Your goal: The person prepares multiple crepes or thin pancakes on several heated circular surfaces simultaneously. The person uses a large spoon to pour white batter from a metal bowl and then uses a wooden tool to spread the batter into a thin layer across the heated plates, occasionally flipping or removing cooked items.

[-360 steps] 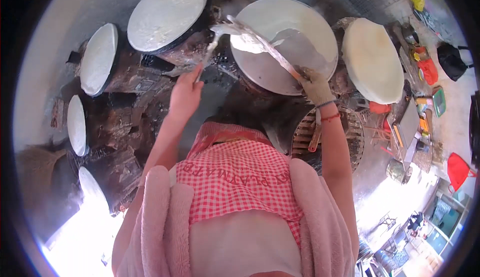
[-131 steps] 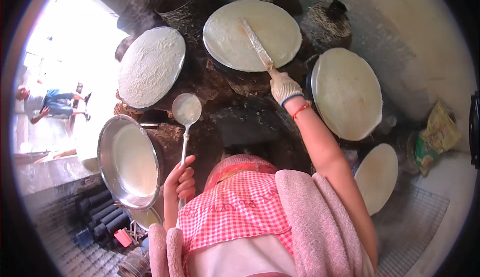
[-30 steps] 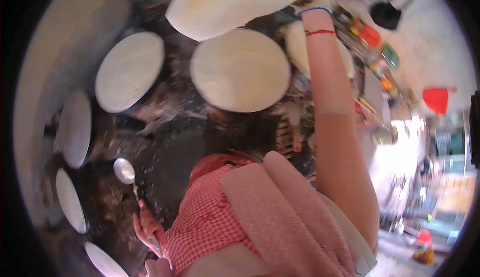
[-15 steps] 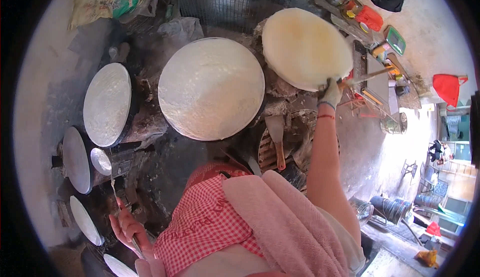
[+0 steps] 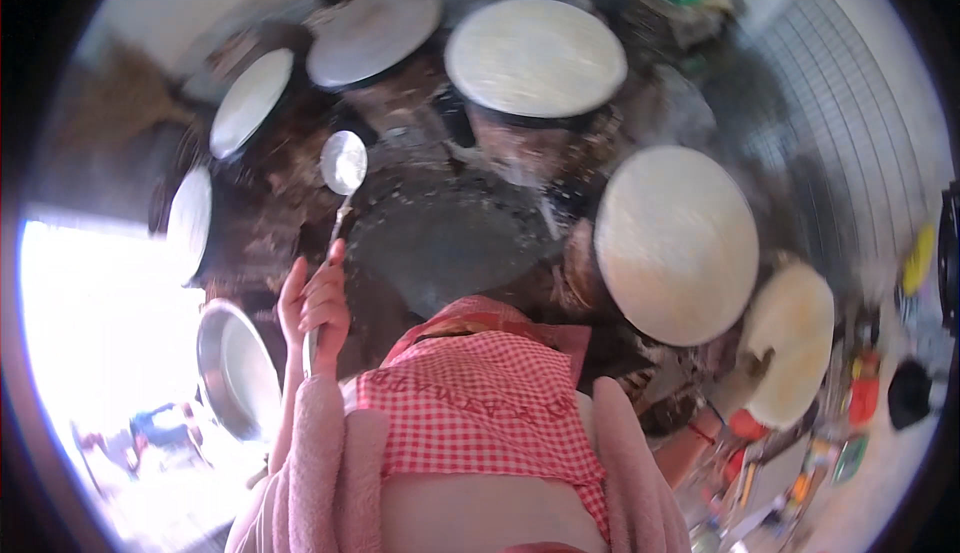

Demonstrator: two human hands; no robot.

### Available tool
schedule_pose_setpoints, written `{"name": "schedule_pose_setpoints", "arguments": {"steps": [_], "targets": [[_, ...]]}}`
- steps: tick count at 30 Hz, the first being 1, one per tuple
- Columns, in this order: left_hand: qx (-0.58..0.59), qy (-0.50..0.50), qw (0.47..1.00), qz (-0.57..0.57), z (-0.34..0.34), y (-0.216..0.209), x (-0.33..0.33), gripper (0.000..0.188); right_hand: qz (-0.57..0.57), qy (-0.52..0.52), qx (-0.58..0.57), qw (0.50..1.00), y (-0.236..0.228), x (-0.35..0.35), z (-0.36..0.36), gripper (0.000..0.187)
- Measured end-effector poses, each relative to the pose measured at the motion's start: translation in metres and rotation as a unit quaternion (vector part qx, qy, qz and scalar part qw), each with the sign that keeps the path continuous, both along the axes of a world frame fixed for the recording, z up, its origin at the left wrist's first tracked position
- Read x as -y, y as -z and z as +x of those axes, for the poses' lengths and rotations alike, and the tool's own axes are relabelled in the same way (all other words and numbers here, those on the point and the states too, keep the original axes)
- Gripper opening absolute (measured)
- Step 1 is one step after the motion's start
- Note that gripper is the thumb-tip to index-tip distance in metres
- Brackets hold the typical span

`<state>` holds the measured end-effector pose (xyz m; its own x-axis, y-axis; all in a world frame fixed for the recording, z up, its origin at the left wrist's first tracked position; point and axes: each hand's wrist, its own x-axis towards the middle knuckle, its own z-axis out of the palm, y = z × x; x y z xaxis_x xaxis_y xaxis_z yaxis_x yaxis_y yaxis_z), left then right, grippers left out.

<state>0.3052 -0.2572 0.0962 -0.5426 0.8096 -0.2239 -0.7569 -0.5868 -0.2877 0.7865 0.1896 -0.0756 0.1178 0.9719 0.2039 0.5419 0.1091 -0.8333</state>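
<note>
My left hand (image 5: 325, 303) is closed around the handle of a ladle (image 5: 344, 161), its shiny round bowl pointing up and away from me. Beyond the ladle stand several round griddles; a grey one (image 5: 375, 38) looks bare, while the one at the back (image 5: 535, 58) carries a pale sheet of batter. Another pale sheet covers the griddle at right (image 5: 676, 245). My right hand (image 5: 735, 388), in a grey glove, is beside a large round pale flatbread (image 5: 790, 343) at far right. Motion smears its fingers, so their grip is unclear.
A metal basin (image 5: 240, 368) is at the left near a bright opening. More white-topped griddles (image 5: 252, 103) line the left. Wire mesh (image 5: 830, 123) rises at the right, with a black bag (image 5: 908, 393) and small containers below it.
The view has swung left, so the griddles and flatbread appear farther right. My left hand still grips the ladle, now more central. My right hand stays beside the flatbread, now blurred.
</note>
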Motion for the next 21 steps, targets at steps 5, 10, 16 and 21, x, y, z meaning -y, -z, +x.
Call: {"name": "schedule_pose_setpoints", "arguments": {"steps": [5, 10, 16, 21], "targets": [[0.071, -0.142, 0.987, 0.012, -0.009, 0.029, 0.13, 0.052, 0.192, -0.541, 0.27, 0.773, -0.02, 0.159, -0.347, 0.052], [0.089, -0.281, 0.955, 0.022, 0.001, 0.057, 0.284, 0.044, 0.125, -0.762, 0.065, 0.632, 0.01, 0.345, -0.554, 0.051], [0.099, -0.449, 0.887, -0.041, 0.025, 0.104, 0.456, 0.031, 0.143, -0.848, 0.069, 0.506, -0.017, 0.535, -0.663, 0.052], [0.105, -0.545, 0.83, -0.053, 0.034, 0.129, 0.529, 0.034, 0.124, -0.857, 0.179, 0.468, -0.033, 0.629, -0.691, 0.055]]}}
